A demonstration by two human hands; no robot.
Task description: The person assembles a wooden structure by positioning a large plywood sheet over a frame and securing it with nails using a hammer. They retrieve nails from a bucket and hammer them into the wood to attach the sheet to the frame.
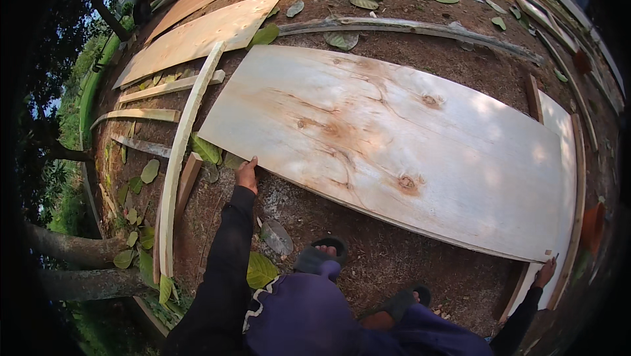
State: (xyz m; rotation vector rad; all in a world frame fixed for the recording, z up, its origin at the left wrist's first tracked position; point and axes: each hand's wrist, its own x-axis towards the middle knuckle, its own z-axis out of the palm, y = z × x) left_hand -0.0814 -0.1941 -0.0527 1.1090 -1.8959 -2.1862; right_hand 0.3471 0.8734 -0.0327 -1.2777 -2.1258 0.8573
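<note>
A large pale plywood sheet (388, 139) with brown grain stains and knots spreads across the middle in front of me. At its near left edge my left hand (247, 176) is closed on the rim, thumb on top and the other fingers hidden below. Far to the right, my right hand (543, 274) is at the sheet's near right corner, fingers closed round the edge. The sheet's right end lies over another pale panel (557, 116) with wooden battens beside it.
A long squared timber (187, 139) stretches along the left, near shorter battens (164, 88). Another plywood sheet (204, 37) lies at the back left. Behind my sheet is a weathered pole (401, 24). Fallen leaves (261, 270) dot the brown soil. Tree trunks (85, 249) stand at the left.
</note>
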